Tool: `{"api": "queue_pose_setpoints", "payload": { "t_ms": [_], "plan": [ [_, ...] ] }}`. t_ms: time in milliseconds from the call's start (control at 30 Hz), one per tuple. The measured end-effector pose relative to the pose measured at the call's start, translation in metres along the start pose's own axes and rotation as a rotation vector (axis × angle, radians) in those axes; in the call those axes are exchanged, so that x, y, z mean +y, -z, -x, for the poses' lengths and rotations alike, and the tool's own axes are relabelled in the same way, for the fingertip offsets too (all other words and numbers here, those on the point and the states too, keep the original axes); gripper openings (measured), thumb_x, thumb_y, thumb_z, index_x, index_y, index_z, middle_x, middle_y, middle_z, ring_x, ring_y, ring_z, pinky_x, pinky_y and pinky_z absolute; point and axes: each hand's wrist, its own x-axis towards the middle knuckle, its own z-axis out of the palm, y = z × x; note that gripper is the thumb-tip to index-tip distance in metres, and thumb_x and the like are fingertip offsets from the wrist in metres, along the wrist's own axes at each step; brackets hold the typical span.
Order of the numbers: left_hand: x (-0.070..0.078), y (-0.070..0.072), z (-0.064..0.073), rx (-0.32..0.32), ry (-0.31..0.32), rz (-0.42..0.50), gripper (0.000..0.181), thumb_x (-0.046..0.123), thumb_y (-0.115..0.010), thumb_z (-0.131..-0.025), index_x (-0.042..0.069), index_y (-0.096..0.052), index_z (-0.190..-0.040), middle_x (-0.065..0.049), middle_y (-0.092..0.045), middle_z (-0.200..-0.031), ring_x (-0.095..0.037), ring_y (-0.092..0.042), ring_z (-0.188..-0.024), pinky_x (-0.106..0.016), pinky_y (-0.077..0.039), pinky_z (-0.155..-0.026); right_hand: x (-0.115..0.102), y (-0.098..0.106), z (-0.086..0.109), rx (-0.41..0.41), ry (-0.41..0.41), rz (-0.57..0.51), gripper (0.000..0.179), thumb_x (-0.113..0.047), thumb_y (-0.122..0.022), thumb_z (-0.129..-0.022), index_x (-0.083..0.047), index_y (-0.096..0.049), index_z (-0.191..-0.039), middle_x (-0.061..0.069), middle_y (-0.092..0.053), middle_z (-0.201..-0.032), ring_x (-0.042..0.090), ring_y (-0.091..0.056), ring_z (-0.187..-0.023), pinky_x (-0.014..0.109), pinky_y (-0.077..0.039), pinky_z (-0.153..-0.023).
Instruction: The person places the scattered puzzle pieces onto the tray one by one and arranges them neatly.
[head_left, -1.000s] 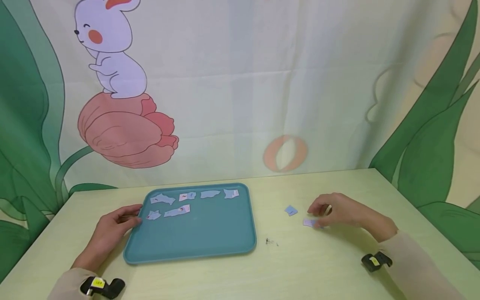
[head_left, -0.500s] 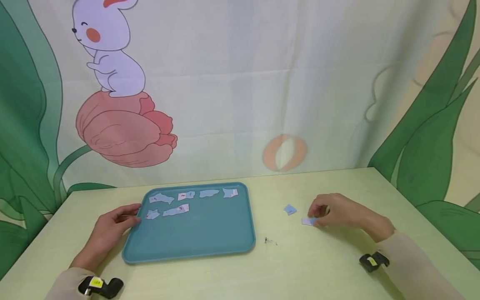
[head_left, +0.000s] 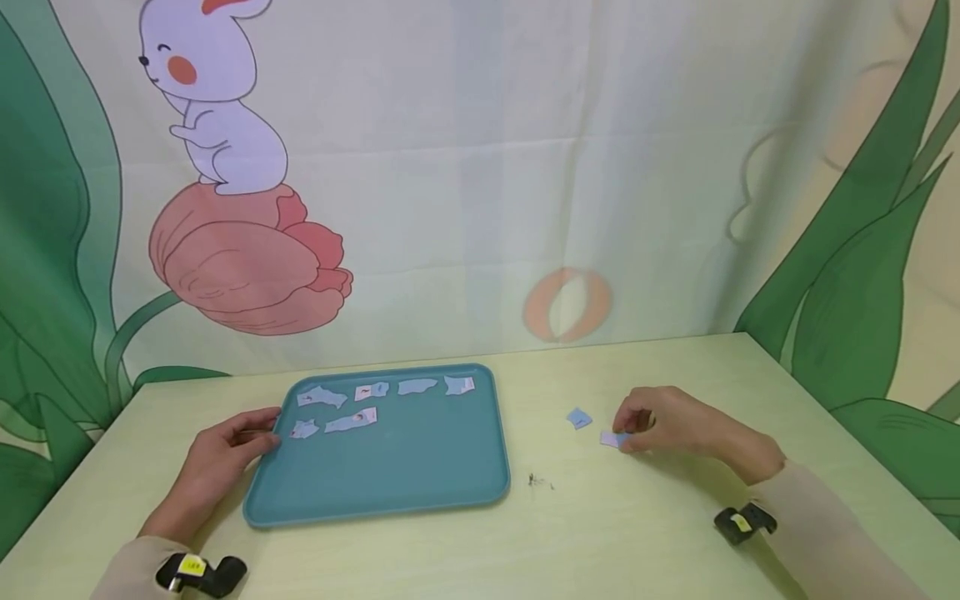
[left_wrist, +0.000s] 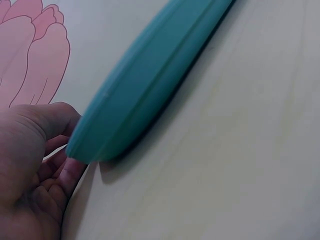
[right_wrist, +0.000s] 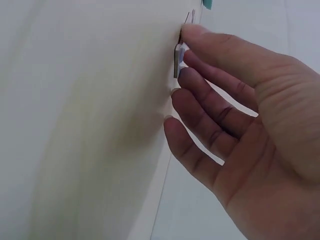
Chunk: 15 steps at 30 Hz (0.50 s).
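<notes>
On the left, my left hand (head_left: 221,458) grips the rim of a teal tray (head_left: 405,467), thumb and fingers on either side of its edge; the left wrist view shows the hand (left_wrist: 35,165) at the tray's corner (left_wrist: 115,125). Several torn, printed paper scraps (head_left: 351,419) lie in two rows toward the tray's back. To the right of the tray, my right hand (head_left: 675,425) pinches a pale pink and blue paper scrap (head_left: 609,439) close over the table. From the right wrist, this scrap (right_wrist: 177,60) shows edge-on between thumb and fingertips. The other fingers of that hand (right_wrist: 260,125) are bent.
A second blue scrap (head_left: 579,418) lies on the table, between the tray and my right hand. Small dark marks (head_left: 536,481) show on the tabletop (head_left: 570,542) near the tray. A printed curtain (head_left: 450,208) hangs behind the table's back edge.
My right thumb and fingertips have come together on the paper scrap, which has shifted slightly left. My left hand stays at the tray. The whole head view has drifted a little.
</notes>
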Motion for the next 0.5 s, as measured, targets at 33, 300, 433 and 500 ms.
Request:
{"api": "queue_pose_setpoints", "payload": {
  "t_ms": [33,300,433,500],
  "plan": [
    [0.0005,0.0002,-0.0001,0.000,0.002,-0.001,0.053,0.016,-0.064,-0.106,-0.002,-0.052,-0.154,-0.027,-0.059,-0.145,-0.035,-0.059,-0.122,-0.011,-0.048,-0.079,0.0000,-0.0001,-0.0001,0.002,0.000,0.005,0.014,-0.012,-0.088,-0.088,-0.011,-0.076,-0.096,-0.006,-0.067,-0.093,0.011,-0.061,-0.084,0.027,-0.055,-0.075],
    [0.0035,0.0009,0.0013,-0.005,0.019,0.001,0.054,0.017,-0.065,-0.105,-0.002,-0.051,-0.154,-0.027,-0.058,-0.145,-0.037,-0.059,-0.124,-0.010,-0.047,-0.079,-0.0025,-0.0006,-0.0005,0.011,0.000,0.036,0.014,-0.011,-0.087,-0.088,-0.012,-0.074,-0.092,-0.008,-0.065,-0.090,0.009,-0.060,-0.082,0.026,-0.055,-0.074],
    [0.0038,0.0009,0.0011,-0.004,0.019,-0.001,0.055,0.017,-0.065,-0.105,-0.002,-0.051,-0.154,-0.027,-0.058,-0.145,-0.037,-0.059,-0.124,-0.010,-0.047,-0.079,-0.0024,-0.0013,-0.0008,0.021,-0.011,0.039,0.014,-0.012,-0.088,-0.088,-0.012,-0.074,-0.093,-0.008,-0.065,-0.090,0.010,-0.060,-0.082,0.026,-0.055,-0.073],
    [0.0037,0.0008,0.0013,-0.004,0.021,0.000,0.055,0.017,-0.065,-0.105,-0.002,-0.051,-0.154,-0.027,-0.058,-0.146,-0.037,-0.059,-0.124,-0.010,-0.047,-0.079,-0.0019,-0.0017,-0.0009,0.027,-0.007,0.037,0.015,-0.012,-0.088,-0.088,-0.012,-0.074,-0.093,-0.008,-0.066,-0.090,0.010,-0.060,-0.082,0.026,-0.055,-0.073]
  ]
}}
